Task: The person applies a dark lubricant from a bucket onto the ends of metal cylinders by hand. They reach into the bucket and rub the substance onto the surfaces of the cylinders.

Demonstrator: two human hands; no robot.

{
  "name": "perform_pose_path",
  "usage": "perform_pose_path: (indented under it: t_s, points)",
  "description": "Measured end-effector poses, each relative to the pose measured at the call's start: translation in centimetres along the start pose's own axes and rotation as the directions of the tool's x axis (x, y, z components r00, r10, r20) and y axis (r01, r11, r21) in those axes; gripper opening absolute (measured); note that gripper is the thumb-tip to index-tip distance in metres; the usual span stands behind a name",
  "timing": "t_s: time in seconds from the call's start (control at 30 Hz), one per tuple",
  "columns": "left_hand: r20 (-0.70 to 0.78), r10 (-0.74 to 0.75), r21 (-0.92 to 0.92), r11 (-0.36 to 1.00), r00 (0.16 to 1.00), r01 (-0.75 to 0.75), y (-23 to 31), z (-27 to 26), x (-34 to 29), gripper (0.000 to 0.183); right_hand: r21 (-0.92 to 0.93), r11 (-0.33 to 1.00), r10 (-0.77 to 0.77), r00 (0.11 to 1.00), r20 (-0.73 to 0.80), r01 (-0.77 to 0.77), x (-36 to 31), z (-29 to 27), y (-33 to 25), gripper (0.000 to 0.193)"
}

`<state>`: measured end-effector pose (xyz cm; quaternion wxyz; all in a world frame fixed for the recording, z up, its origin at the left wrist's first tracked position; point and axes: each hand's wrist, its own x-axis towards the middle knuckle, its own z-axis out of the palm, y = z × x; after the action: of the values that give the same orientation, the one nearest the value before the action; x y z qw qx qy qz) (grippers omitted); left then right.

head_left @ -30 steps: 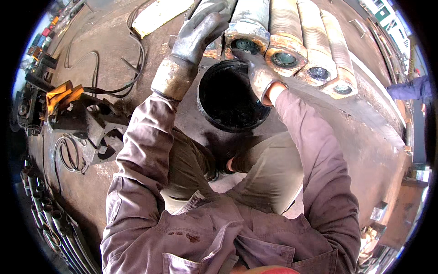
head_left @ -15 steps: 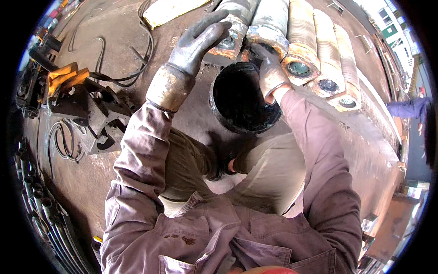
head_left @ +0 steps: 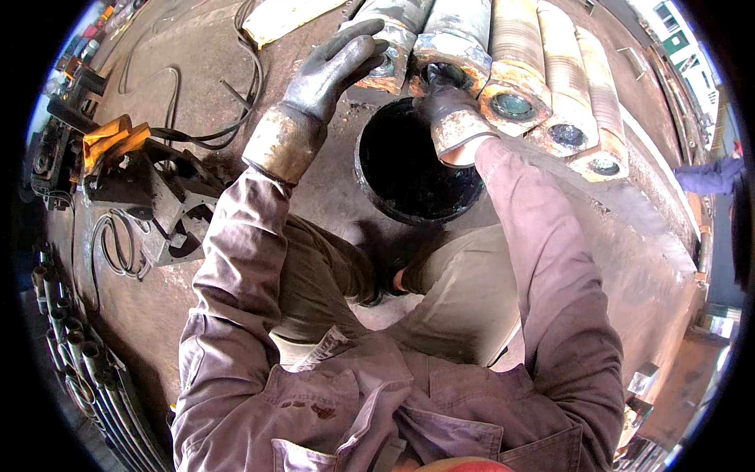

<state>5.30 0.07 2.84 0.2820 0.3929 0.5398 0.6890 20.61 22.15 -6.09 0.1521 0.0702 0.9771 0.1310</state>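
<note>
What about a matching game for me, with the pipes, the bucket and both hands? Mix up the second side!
Column one:
1. pipes
2. left hand
3. bucket
4. right hand

Column two:
A. round, with a dark inside
B. gloved, at the end of a pipe
C. lying side by side in a row
D. gloved, fingers raised, holding nothing

Right pairs: 1-C, 2-D, 3-A, 4-B
</note>
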Motion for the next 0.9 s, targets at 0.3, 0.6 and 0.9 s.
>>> perform_pose_path:
  t_s: [0.3,0.6,0.9]
  points:
    - [0.01,-0.035,-0.015,0.999,0.999,0.035,-0.4,0.8,0.0,0.073,-0.047,0.997,0.056,0.997,-0.049,-0.058,1.1,-0.9,-0.2,0.029]
    - [-0.003,-0.055,-0.047,0.997,0.998,0.055,-0.5,0.5,0.2,0.077,0.064,0.978,0.206,0.969,-0.133,-0.199,2.0,1.1,1.7,0.033]
    - [-0.096,-0.061,-0.196,0.98,0.994,0.041,-2.1,-2.3,1.0,0.064,0.477,0.869,0.185,0.981,-0.062,-0.134,-2.5,2.1,6.1,0.053]
